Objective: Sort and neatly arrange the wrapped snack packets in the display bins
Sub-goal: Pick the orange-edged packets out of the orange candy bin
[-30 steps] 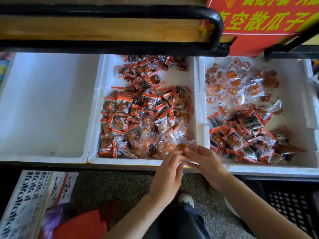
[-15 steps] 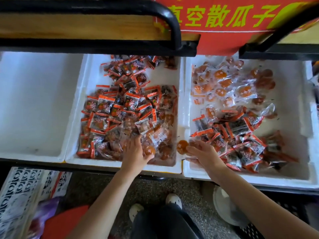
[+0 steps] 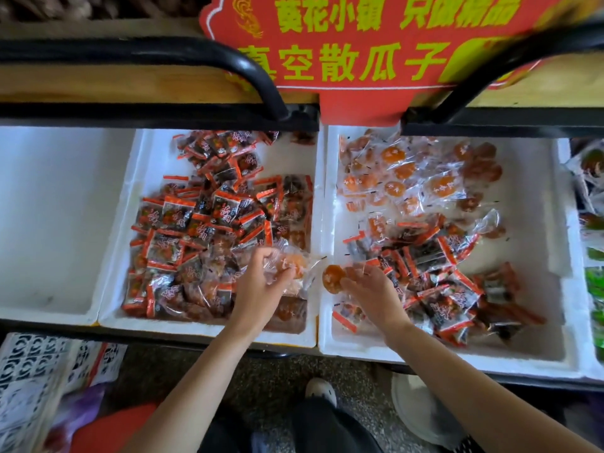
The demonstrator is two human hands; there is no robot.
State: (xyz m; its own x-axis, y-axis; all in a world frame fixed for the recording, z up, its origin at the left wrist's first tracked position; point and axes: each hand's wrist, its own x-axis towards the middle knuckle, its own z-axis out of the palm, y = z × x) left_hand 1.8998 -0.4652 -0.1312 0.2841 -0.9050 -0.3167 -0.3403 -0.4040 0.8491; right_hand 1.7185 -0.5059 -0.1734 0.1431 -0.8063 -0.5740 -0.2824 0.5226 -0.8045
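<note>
Two white foam bins sit side by side. The middle bin (image 3: 209, 328) holds several dark packets with red-orange edges (image 3: 202, 220). The right bin (image 3: 457, 354) holds clear packets with round orange snacks (image 3: 408, 178) at the back and dark red-edged packets (image 3: 441, 282) at the front. My left hand (image 3: 261, 289) grips a clear orange-snack packet (image 3: 294, 264) over the middle bin's right front corner. My right hand (image 3: 372, 289) pinches another clear packet with a round orange snack (image 3: 333, 277) at the divider between the bins.
A third white foam bin (image 3: 65, 308) lies on the left. A black metal shelf rail (image 3: 157, 117) and a red sign with yellow characters (image 3: 359, 60) hang above the bins. Green packets (image 3: 595, 282) show at the far right. Printed bags (image 3: 32, 387) lie on the floor.
My left hand has lifted a clear orange-snack packet out of the middle bin's pile. My right hand holds its orange snack at about the same spot by the divider. The view shifted.
</note>
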